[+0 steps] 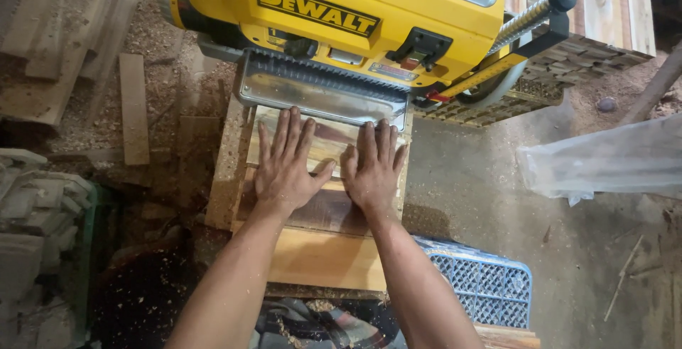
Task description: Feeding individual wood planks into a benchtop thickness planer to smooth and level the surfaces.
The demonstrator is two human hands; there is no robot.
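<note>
Two bare hands lie flat, side by side, on a wooden board [323, 214] at the mouth of a yellow thickness planer [341, 15]. The left hand [284, 168] has its fingers [278, 136] stretched and slightly spread, tips almost at the planer's shiny metal feed table [312, 93]; the right hand [373, 171] rests just beside it with fingers held closer together, also straight. Neither hand grips anything: the palms press down on the board's top face, a hold that seems meant to keep the wood flat and square against the feed table while staying clear of the opening. The board reaches from the person's body, pale at the near end, darker under the hands, and its far end lies on the feed table at the machine's opening. A rough wooden stand [226, 171], dusted with sawdust, carries the planer as a worktop. A blue plastic crate [490, 285] sits on the floor to the right, a clear plastic sheet [604, 161] lies farther right, and loose planks [133, 107] rest in the sawdust to the left.
</note>
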